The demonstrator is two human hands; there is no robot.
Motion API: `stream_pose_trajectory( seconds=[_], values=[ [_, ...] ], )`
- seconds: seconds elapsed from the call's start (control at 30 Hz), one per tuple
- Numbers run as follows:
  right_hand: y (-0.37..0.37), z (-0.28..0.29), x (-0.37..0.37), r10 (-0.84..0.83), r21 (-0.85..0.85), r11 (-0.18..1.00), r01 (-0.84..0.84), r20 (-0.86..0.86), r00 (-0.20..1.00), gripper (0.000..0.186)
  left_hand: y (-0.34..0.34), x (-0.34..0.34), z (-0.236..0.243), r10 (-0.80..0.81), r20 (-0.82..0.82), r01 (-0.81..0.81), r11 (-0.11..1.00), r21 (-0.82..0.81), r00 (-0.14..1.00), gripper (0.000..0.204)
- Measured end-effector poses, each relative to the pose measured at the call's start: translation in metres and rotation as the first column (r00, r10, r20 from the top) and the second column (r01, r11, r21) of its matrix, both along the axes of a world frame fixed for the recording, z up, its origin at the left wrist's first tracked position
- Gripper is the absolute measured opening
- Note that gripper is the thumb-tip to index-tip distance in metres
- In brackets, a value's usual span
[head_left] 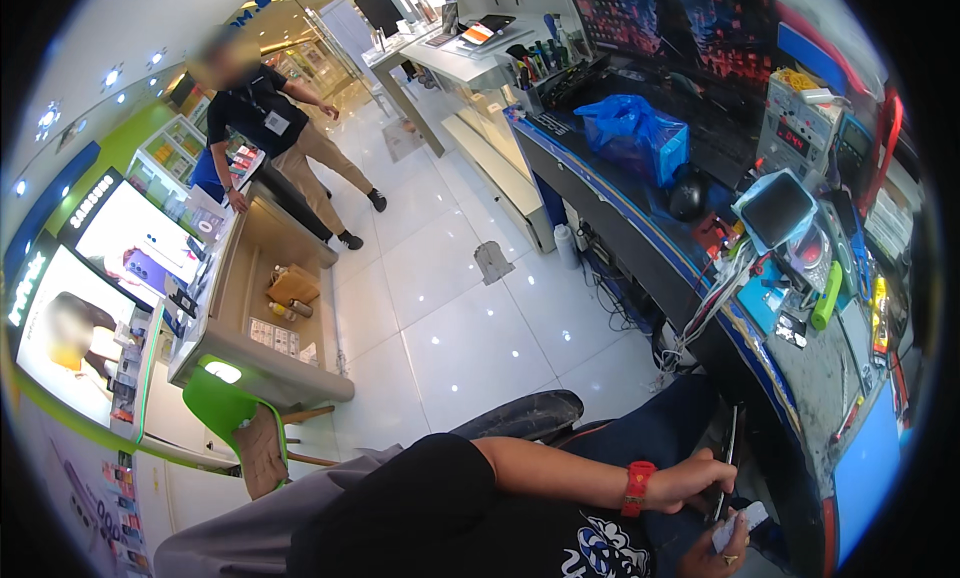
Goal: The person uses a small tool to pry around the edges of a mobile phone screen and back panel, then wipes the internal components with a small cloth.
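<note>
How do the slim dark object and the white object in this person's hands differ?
Colour: the slim dark object is mostly black; the white object is pale.
Shape: the slim dark object shows a long, narrow edge, the white object a shorter, broader piece.
Shared: each is gripped, one by the left hand, the other by the right hand.

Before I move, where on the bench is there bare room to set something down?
The grey work surface shows a bare patch between its front edge, the green tool and red-ended thin tool; the blue pad below also looks bare. Crowded: wires, blue-wrapped device, blue bag. The left hand and right hand sit close, leaving little gap.
</note>
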State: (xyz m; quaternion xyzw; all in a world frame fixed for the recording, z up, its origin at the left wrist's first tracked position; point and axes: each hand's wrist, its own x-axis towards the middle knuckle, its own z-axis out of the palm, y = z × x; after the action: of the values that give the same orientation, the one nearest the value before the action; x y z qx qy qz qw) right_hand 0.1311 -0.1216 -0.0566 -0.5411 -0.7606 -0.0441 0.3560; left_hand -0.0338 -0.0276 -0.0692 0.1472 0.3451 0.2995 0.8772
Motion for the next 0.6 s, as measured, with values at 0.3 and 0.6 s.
stream_pose_trajectory(
  seconds=[0.3,0.6],
  values=[
    [-0.007,-0.007,0.000,0.040,-0.032,0.999,-0.042,-0.048,0.998,0.044,-0.005,0.000,-0.006,0.050,-0.099,-0.043,0.996,0.077,0.994,0.034],
    [-0.024,-0.006,0.008,-0.020,-0.068,0.998,0.012,-0.117,0.993,0.043,-0.012,0.011,0.008,0.010,-0.089,-0.003,0.997,0.077,0.996,0.030]
  ],
)
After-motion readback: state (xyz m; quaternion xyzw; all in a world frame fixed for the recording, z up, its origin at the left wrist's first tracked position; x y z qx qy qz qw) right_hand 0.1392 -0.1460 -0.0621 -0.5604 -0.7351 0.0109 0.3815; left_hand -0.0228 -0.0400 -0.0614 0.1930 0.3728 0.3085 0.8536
